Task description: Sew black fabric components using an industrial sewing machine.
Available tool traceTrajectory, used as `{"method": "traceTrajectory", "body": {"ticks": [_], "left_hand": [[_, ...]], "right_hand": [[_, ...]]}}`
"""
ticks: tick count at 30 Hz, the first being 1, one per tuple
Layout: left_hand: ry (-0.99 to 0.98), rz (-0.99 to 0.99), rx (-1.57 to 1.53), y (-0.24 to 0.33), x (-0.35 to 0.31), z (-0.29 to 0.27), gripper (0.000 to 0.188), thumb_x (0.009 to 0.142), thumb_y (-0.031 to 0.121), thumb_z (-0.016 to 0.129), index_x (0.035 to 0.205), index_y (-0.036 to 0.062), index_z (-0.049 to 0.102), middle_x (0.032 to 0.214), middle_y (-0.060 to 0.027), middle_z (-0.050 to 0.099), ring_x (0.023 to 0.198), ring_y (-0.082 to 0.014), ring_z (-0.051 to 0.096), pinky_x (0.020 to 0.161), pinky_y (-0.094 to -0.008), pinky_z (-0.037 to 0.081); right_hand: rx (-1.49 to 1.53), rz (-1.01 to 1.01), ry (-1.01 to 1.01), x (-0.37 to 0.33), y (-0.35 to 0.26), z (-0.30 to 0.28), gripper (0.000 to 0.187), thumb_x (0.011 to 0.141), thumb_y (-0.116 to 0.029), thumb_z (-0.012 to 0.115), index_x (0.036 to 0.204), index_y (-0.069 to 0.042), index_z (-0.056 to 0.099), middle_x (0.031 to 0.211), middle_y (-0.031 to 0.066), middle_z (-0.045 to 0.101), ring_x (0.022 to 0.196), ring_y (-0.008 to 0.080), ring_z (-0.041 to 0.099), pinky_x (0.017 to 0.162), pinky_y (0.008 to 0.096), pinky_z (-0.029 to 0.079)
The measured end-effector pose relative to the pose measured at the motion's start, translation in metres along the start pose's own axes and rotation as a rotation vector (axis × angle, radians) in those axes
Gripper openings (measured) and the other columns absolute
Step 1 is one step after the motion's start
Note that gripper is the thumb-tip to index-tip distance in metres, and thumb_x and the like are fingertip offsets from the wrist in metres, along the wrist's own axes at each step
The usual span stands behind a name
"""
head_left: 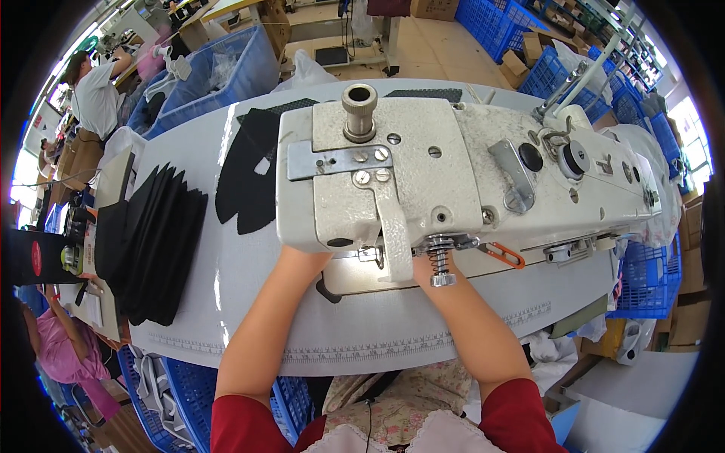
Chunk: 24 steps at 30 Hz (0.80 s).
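1. Sitting upright in folds at the left of the frame, a stack of black pieces (155,245) rests on the grey tabletop (245,298). Beyond it, in the upper left, are a blue bin (208,87) and a co-worker in a white top (96,98); another in pink (69,343) is at the lower left.
2. Left of the frame's centre, more black pieces (248,177) lie flat and overlapping, just beside the machine head.
3. My left forearm (268,325) rises from the lower edge, and my left hand is hidden behind the machine, so I cannot tell whether it grips anything. A small dark shape (328,291) shows beside that wrist; I cannot tell what it is.
4. Across the centre and right stretches my white sewing machine (423,162), its ridged knob (359,113) on top.
5. My right forearm (483,336) runs up behind the coil spring (439,260); that hand is hidden too, its grasp impossible to tell.
6. Right of that wrist, an orange slotted piece (504,255) lies by the machine's base.
7. At the far right, a blue crate (646,291) stands beyond the tabletop.
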<state>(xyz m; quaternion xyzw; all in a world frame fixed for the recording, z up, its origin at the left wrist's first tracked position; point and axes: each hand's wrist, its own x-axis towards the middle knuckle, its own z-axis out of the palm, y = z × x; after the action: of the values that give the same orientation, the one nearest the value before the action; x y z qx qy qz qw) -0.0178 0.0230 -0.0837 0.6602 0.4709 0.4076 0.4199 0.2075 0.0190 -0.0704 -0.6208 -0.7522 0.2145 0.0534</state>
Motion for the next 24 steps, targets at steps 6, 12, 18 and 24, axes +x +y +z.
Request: {"method": "traceTrajectory", "body": {"ticks": [6,12,18,24], "left_hand": [[0.018,0.071,0.188,0.013,-0.005,-0.010,0.056,0.087,0.012,0.064,0.135,0.0034,0.037,0.133,-0.0134,0.047,0.119,-0.0233,0.049,0.097,-0.0349,0.045],[0.026,0.256,0.403,0.057,0.008,0.004,0.050,0.086,0.009,0.063,0.131,-0.0003,0.042,0.129,-0.0140,0.050,0.118,-0.0209,0.049,0.096,-0.0328,0.044],[0.054,0.270,0.489,0.027,-0.003,-0.007,0.051,0.089,0.006,0.060,0.134,0.0008,0.037,0.131,-0.0120,0.048,0.116,-0.0205,0.051,0.096,-0.0319,0.046],[-0.058,0.010,0.268,0.015,0.009,0.004,0.048,0.095,0.017,0.051,0.138,0.0047,0.033,0.134,-0.0095,0.045,0.118,-0.0186,0.049,0.099,-0.0326,0.045]], "right_hand": [[0.196,-0.014,0.043,0.003,0.001,0.006,0.044,0.095,-0.029,0.044,0.133,-0.007,0.044,0.136,0.0129,0.046,0.123,0.0250,0.045,0.107,0.0381,0.033],[0.365,0.036,0.130,-0.002,0.021,0.000,0.045,0.093,-0.027,0.045,0.133,-0.006,0.044,0.135,0.0132,0.047,0.123,0.0245,0.045,0.107,0.0379,0.034],[0.576,0.008,0.177,-0.006,0.014,0.013,0.046,0.092,-0.026,0.047,0.133,-0.005,0.045,0.134,0.0135,0.049,0.123,0.0241,0.046,0.106,0.0378,0.034],[0.734,-0.011,0.235,-0.004,0.011,0.018,0.047,0.090,-0.024,0.048,0.132,-0.004,0.045,0.132,0.0138,0.050,0.123,0.0236,0.047,0.106,0.0376,0.034]]}}
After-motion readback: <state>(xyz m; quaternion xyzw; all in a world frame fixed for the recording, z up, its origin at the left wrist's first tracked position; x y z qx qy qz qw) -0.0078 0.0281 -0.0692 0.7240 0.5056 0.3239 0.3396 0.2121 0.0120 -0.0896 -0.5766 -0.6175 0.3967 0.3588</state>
